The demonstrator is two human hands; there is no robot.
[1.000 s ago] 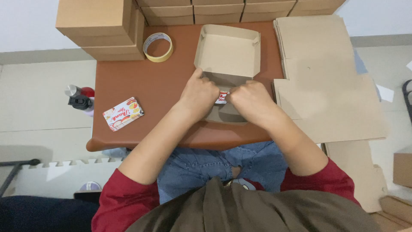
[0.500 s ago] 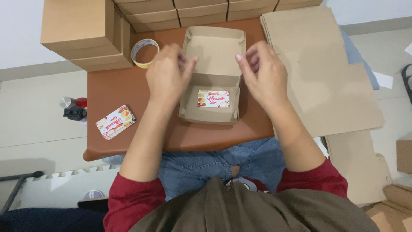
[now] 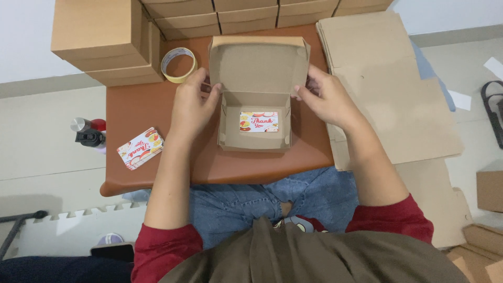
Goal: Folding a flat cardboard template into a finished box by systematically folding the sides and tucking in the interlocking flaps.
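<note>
both hands (image 3: 191, 107) hold cardboard box (image 3: 255, 112)

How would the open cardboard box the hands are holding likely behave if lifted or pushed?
The cardboard box looks thin-walled and holds only one card, so probably light and easily slid. Its raised lid would likely flop. The sides may flex under the left hand and right hand.

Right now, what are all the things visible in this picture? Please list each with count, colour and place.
open box: one, brown, table centre
card: one, white and red, inside open box
table: one, reddish brown, centre
card stack: one, white and red, table left
tape roll: one, beige, table far left
closed boxes: several, brown, far edge
flat cardboard: a pile, brown, right of table
bottles: two, dark and red, floor left
left hand: on box's left side
right hand: on box's right side
</note>
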